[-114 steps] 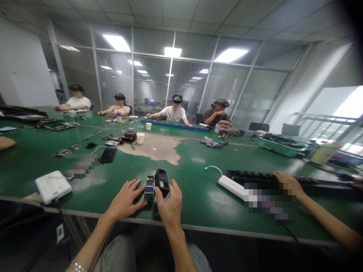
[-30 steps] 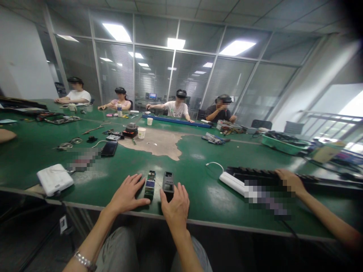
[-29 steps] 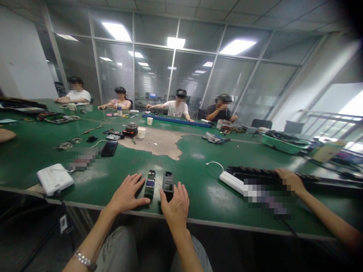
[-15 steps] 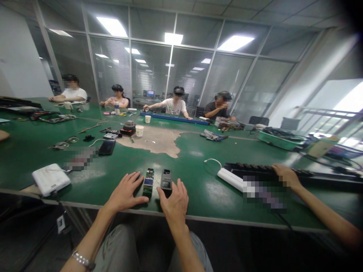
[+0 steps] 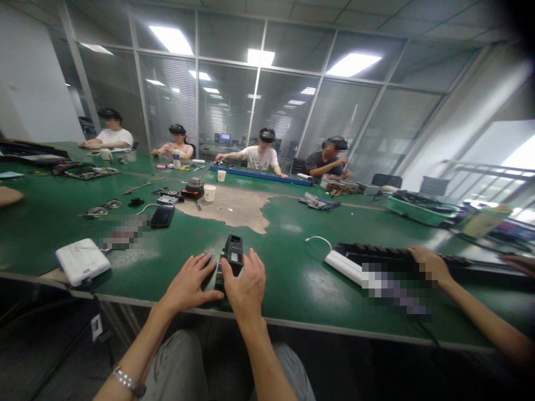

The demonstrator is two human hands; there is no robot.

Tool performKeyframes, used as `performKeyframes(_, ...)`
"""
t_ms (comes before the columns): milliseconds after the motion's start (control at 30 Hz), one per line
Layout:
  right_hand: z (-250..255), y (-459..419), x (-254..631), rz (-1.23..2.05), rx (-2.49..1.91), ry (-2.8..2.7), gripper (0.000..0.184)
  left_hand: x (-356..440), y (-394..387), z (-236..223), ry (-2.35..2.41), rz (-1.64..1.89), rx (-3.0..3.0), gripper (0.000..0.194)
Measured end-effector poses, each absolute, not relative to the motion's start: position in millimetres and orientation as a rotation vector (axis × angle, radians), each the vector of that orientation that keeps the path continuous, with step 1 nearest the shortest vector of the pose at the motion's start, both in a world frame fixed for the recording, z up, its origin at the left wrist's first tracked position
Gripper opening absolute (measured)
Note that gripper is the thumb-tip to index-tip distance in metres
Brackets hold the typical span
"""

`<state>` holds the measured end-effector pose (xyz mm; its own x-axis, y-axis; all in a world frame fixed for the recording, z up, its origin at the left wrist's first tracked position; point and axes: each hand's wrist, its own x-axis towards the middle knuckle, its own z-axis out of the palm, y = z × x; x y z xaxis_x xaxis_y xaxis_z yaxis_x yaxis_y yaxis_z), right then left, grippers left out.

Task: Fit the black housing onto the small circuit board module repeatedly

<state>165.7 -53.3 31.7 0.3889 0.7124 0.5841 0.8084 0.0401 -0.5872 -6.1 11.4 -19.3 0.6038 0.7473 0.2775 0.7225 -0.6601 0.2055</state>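
Observation:
My right hand grips a black plastic housing between thumb and fingers. The housing is tilted and hangs over the right side of an open circuit board module, covering most of it; only a strip of green board and blue part shows. Whether the two touch, I cannot tell. Resting on the green table to the left of the module is my left hand, its fingers spread, its thumb stretched out just in front of the module.
To the left lie a white box, a phone and glasses. A white power strip and another person's hand on a black bar are at the right. Paper cups stand farther back; several people sit opposite.
The black housing stood on the table, right of the circuit board module. My right hand has lifted it and brought it left over the module. My left hand stays almost still.

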Motion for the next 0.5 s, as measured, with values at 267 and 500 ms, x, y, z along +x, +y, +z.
performKeyframes(267,33.5,-48.2,146.0,-0.100,-1.804,-1.367,0.047,-5.2,5.8,-11.5,1.264,0.540,2.708,0.089)
performKeyframes(500,30.5,-49.9,139.9,-0.141,-1.852,-1.378,0.043,-5.6,6.4,-13.0,1.245,0.569,2.708,0.084)
